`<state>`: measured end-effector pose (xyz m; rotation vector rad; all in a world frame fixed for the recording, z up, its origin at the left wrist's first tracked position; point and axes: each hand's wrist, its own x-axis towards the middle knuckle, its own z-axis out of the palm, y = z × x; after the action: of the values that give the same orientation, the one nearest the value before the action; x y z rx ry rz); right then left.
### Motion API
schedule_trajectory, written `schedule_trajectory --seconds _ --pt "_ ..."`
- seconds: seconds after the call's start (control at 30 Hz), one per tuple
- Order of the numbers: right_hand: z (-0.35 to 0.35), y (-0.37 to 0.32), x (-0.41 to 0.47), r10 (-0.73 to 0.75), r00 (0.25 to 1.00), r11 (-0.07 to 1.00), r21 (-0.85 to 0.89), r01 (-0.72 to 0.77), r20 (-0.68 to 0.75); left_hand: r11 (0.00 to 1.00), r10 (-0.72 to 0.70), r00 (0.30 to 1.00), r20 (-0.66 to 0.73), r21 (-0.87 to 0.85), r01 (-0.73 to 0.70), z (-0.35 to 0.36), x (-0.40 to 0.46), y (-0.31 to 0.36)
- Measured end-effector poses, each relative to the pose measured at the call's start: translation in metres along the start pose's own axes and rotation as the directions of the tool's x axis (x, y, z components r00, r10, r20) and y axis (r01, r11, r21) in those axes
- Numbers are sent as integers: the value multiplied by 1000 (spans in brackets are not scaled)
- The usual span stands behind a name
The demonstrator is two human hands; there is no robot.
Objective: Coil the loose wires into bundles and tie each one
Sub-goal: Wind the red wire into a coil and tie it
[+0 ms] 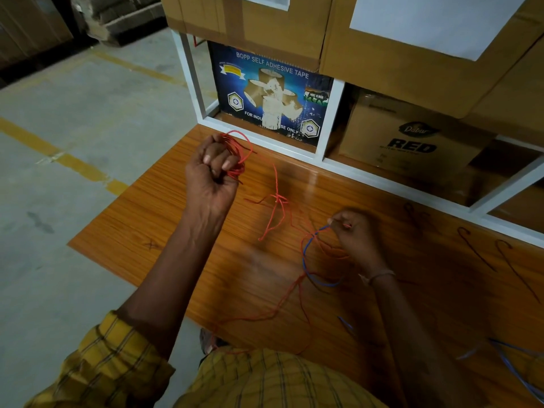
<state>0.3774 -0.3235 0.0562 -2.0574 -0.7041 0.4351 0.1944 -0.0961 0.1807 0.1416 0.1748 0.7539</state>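
Note:
My left hand is raised over the wooden table and grips a coil of red wire in a fist. From the coil a loose red wire runs down across the table, with a tangled knot midway, toward my right hand. That hand, blurred, pinches red and blue wire strands at its fingertips. More red wire trails to the table's near edge. Another blue wire lies at the lower right.
White shelf frame borders the table's far edge, holding a blue tape carton and brown boxes. Dark hooked wires lie at the right. Concrete floor with yellow lines is to the left.

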Motion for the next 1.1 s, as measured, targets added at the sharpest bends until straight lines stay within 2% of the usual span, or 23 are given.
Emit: schedule_trajectory --seconds 0.07,0.13,0.17,0.23,0.3,0.37,0.43,0.53,0.6,0.7,0.77,0.8,0.87,0.93,1.0,1.1 --pt "1 -12 1 -107 994 978 -186 99 -35 999 -37 999 29 13 37 -1 -5 -9" --pt "0 -28 1 -265 963 901 -371 226 -56 997 -63 997 44 39 62 0 -9 -17" --pt "-1 -40 -1 -317 948 890 -351 291 -18 996 -72 996 49 57 69 2 -11 -21" --pt "-2 -64 -6 -352 932 924 -128 361 87 993 -93 993 76 82 87 5 -14 -27" --pt "2 -83 -9 -327 917 944 44 326 230 990 -118 987 106 87 109 8 -15 -31" --pt "8 -88 -7 -325 875 945 99 311 359 989 -138 981 137 76 129 12 -16 -32" --pt "15 -83 -4 -325 859 946 150 288 397 989 -139 977 161 74 128 16 -17 -32" --pt "21 -72 1 -296 900 950 196 243 321 991 -126 976 178 61 117 21 -18 -27" --pt "22 -63 4 -212 944 968 190 167 253 992 -125 974 190 42 119 21 -19 -22" --pt "26 -47 13 -133 976 990 63 124 173 990 -134 969 207 70 122 20 -22 -22" --pt "27 -42 19 -30 990 999 44 24 138 987 -140 967 211 113 118 18 -28 -26" --pt "27 -42 21 47 988 992 111 -64 150 985 -137 969 208 130 112 17 -31 -28" --pt "22 -45 23 213 942 886 355 -297 258 985 -134 969 206 136 107 13 -34 -30" --pt "15 -49 26 292 869 697 533 -479 398 985 -152 964 217 115 130 9 -38 -30" --pt "12 -52 32 317 839 567 620 -542 443 981 -175 958 227 121 150 4 -42 -31" --pt "15 -57 43 394 824 455 692 -560 407 966 -230 940 254 175 189 -5 -52 -35"
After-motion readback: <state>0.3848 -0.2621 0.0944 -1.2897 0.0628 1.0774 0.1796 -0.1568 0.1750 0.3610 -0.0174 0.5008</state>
